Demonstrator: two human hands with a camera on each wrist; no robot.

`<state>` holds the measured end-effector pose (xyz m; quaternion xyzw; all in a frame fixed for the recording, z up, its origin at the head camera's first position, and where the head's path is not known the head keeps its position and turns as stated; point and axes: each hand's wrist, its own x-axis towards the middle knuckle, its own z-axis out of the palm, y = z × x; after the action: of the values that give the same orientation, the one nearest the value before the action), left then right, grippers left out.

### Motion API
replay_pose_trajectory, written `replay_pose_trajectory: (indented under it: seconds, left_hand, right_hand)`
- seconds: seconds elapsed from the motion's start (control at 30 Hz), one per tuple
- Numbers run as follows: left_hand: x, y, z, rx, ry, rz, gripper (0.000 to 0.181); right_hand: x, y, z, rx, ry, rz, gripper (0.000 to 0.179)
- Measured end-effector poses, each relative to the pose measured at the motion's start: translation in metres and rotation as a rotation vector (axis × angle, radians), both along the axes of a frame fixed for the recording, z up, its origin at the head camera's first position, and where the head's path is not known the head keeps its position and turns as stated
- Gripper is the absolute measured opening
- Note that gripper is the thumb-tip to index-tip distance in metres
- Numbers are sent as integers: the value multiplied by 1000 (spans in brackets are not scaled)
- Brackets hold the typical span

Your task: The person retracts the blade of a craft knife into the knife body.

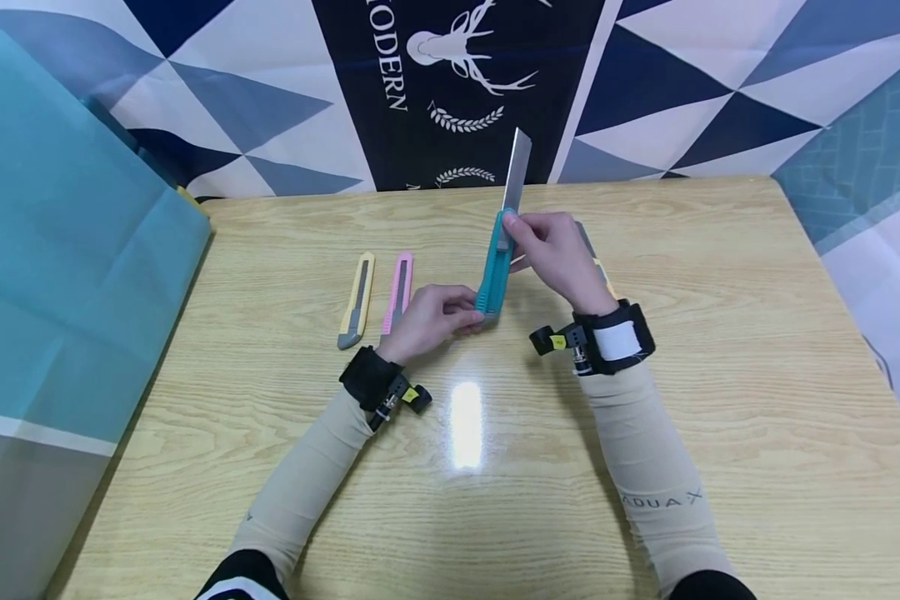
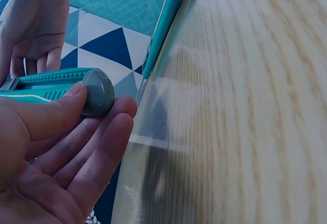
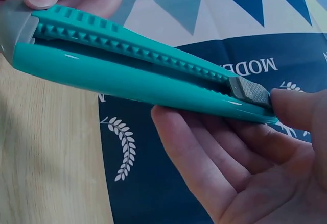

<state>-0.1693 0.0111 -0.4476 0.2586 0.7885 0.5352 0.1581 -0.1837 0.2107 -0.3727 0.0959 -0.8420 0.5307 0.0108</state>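
A teal utility knife [image 1: 495, 271] is held above the table with its long blade [image 1: 518, 167] out, pointing away from me. My left hand [image 1: 437, 318] pinches its rear end, thumb on the grey end cap [image 2: 99, 94] in the left wrist view. Around the front part, my right hand [image 1: 558, 254] grips the knife. In the right wrist view its thumb lies against the grey slider [image 3: 250, 90], with the fingers under the body. The blade is out of sight in both wrist views.
Left of my left hand lie a yellow utility knife [image 1: 356, 300] and a pink one [image 1: 398, 287], its lower end hidden by that hand. Another yellow and grey item [image 1: 587, 240] is mostly covered by my right hand. A patterned cloth [image 1: 270, 100] hangs beyond the wooden table [image 1: 495, 533].
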Motion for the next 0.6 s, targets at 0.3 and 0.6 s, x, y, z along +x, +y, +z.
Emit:
replay_pose_trajectory:
  seconds: [0.3, 0.6]
  left_hand:
    - [1, 0, -1, -35, 18, 20, 19]
    - [2, 1, 0, -6, -22, 21, 21]
  right_hand:
    - [0, -1, -2, -4, -36, -15, 46]
    - [-1, -1, -4, 29, 19, -39, 41]
